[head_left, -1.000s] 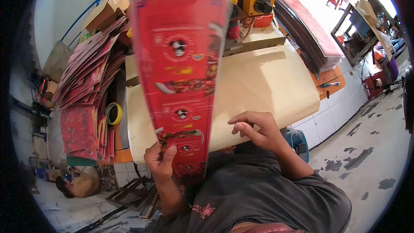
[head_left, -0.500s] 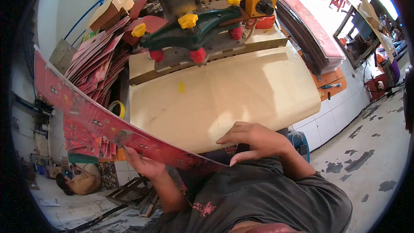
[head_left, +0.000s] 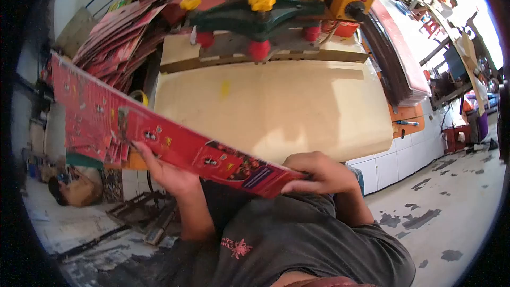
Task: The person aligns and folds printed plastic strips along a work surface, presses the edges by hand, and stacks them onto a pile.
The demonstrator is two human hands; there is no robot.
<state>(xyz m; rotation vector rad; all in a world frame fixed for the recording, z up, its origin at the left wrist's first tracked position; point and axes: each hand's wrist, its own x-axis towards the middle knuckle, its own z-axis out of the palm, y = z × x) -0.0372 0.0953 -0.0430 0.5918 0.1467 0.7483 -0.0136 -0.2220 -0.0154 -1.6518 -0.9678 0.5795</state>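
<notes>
A long red printed sheet [head_left: 183,149] with small pictures and a blue patch slants across my front, its far end raised to the left. My left hand [head_left: 175,179] grips its lower edge near the middle, fingers partly hidden by the sheet. At the near right end, my right hand [head_left: 325,174] pinches the corner between thumb and fingers. Just beyond the sheet lies the cream-coloured covered bed [head_left: 297,101] of a machine. Above that bed sits a green metal bracket [head_left: 228,21] with yellow knobs and red cylinders.
Stacked red sheets [head_left: 114,42] lean at the left, near a yellow tape roll [head_left: 139,96]. A tall pile of flat sheets [head_left: 398,56] stands at the right, beside a pen [head_left: 407,123]. A yellow control box [head_left: 350,1] is mounted on the machine. Another person [head_left: 79,185] is at lower left.
My right hand has closed on the near end of the red sheet, where its fingers were apart before. The sheet has turned, showing more of its printed face. My view has shifted slightly.
</notes>
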